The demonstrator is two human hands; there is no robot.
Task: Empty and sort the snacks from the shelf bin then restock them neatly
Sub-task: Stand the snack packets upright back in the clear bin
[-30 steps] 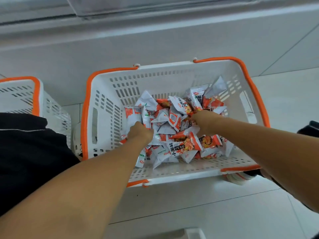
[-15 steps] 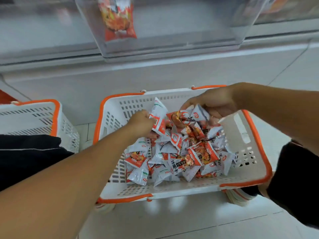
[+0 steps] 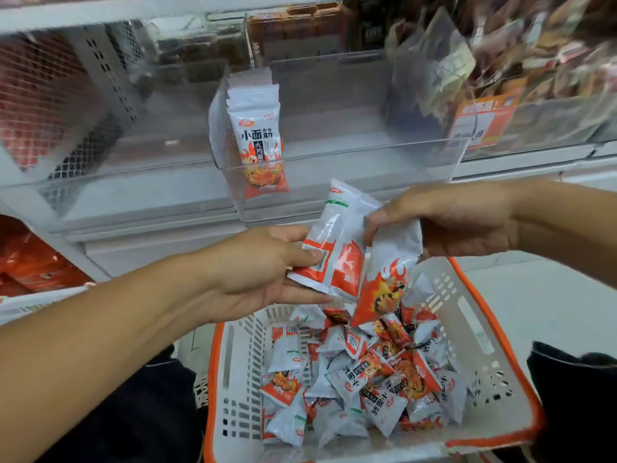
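Observation:
My left hand [image 3: 263, 272] grips a white and orange snack packet [image 3: 334, 248], back side up, above the basket. My right hand [image 3: 457, 222] pinches the top of a second snack packet [image 3: 387, 272] that hangs with its flame print facing me. The two packets touch side by side. Below them a white basket with an orange rim [image 3: 494, 379] holds a loose pile of several matching packets [image 3: 364, 375]. Above, a clear shelf bin [image 3: 350, 155] holds a few packets standing upright [image 3: 257, 135] at its left end.
Other clear bins with darker snacks [image 3: 534, 61] fill the shelf to the right, with an orange price tag [image 3: 480, 118]. A second white basket [image 3: 30, 302] shows at the left edge. Red packets [image 3: 30, 262] sit on a lower shelf at left. Pale floor tiles [image 3: 551, 305] lie to the right.
Both hands have lifted out of the basket, each with a packet, and come together below the clear bin. The camera has tilted up, so the shelf now fills the top.

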